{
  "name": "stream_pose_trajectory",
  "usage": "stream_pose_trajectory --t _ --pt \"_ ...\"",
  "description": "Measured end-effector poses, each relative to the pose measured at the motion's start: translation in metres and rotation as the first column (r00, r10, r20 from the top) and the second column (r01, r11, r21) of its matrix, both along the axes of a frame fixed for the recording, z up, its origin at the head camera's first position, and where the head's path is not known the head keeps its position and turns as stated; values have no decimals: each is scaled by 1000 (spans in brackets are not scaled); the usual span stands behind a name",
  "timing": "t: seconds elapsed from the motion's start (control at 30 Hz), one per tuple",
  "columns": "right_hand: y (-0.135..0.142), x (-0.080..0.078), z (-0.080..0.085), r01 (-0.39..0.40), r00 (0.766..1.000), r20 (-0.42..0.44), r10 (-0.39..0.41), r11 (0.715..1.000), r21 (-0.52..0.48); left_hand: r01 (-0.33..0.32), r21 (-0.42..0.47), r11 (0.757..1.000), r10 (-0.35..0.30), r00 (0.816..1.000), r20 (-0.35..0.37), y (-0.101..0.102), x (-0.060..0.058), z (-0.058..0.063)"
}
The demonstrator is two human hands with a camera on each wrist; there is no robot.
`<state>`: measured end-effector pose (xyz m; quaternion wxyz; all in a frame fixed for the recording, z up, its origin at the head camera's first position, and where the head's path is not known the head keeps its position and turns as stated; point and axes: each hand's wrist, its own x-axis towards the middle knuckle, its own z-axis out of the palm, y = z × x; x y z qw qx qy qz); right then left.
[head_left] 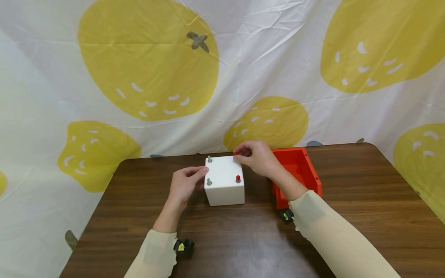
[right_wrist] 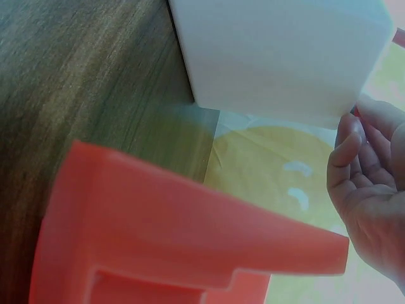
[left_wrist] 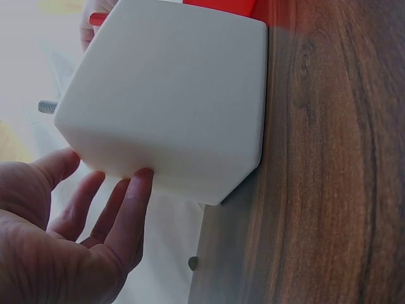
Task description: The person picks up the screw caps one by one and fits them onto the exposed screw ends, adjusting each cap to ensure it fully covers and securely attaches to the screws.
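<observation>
Ground: a dark wood-grained surface [head_left: 243, 239] spans the lower part from left to right and carries the box and the tray.
Left hand: the left hand [head_left: 185, 182] touches the box's left side, thumb at its upper edge, fingers spread apart and extended rather than clamped; it presumably braces the box against sideways force.
Left pair of posts: the far-left post [head_left: 209, 158] and the near-left post [head_left: 209, 181] stand bare (the left wrist view shows the latter's thread), their position near the corners suggesting a regular layout.
White box: the white box [head_left: 225, 170] sits upright on the surface between the two hands, apparently so placed that both reach it easily.
Near-right corner: a red cap [head_left: 238, 178] tops the metal post here, untouched by either hand.
Far-right corner: a second red cap [head_left: 235, 153] is held here; how far it sits on a post cannot be told, the fingers being in the way.
Right hand: the right hand [head_left: 258, 157] pinches that cap, fingertips together on it, a grip seemingly suited to so small a part.
Red tray: the red tray [head_left: 306, 170] lies right of the box, partly behind the right forearm, probably kept within easy reach.
</observation>
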<state>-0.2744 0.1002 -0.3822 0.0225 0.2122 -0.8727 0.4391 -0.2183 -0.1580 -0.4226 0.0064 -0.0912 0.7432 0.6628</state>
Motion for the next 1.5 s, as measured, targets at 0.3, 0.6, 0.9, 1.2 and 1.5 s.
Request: stream_pose_trajectory --t 0.3,0.6,0.9,1.2,1.5 --pt "1 0 -1 -26 1000 -5 26 1000 -2 0 -1 1000 0 1000 -3 0 0 0" --pt "1 -3 -1 -20 1000 2 20 1000 0 6 3 1000 -6 1000 -5 0 0 1" --pt "0 -3 -2 -10 999 39 11 1000 -24 3 -14 1000 -3 1000 0 0 0 3" --pt "1 -3 -3 -7 998 56 8 1000 -26 3 -10 1000 -3 1000 -1 0 1 2" --pt "6 -2 -6 -26 999 38 27 999 -22 4 5 1000 -4 1000 -7 0 0 -1"
